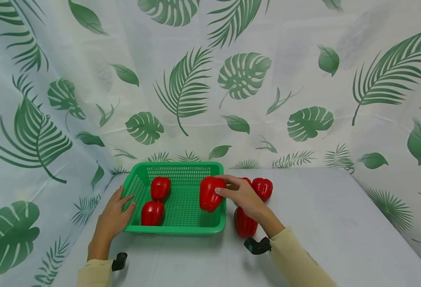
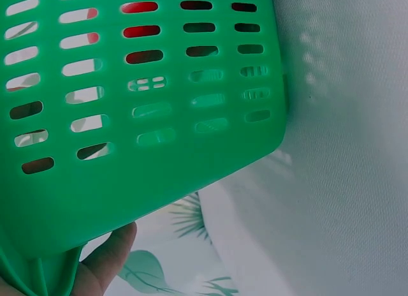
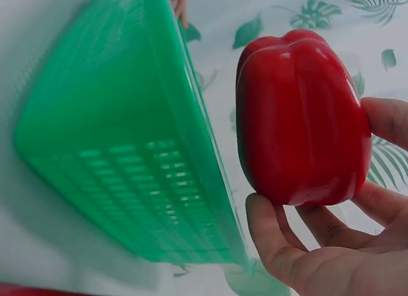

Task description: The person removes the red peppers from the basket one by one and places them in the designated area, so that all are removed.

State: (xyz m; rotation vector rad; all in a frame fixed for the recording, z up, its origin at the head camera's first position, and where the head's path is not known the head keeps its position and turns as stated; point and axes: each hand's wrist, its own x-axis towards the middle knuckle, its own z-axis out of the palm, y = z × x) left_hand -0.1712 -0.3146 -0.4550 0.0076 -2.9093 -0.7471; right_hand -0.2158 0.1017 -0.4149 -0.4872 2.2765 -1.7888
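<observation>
Over the basket (image 1: 192, 229), 1 pepper (image 1: 209, 195) tapers lengthwise nearward.

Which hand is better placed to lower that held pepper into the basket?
Probably the right hand: it grips the pepper, which in the head view appears over the right end of the basket. The left hand rests at the opposite end.

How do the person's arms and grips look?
The pale beige cloth left sleeve matches the right sleeve, which bears a faint, unreadable marking. A small curved black device sits near each wrist. Left grip and right grip are gloveless.
</observation>
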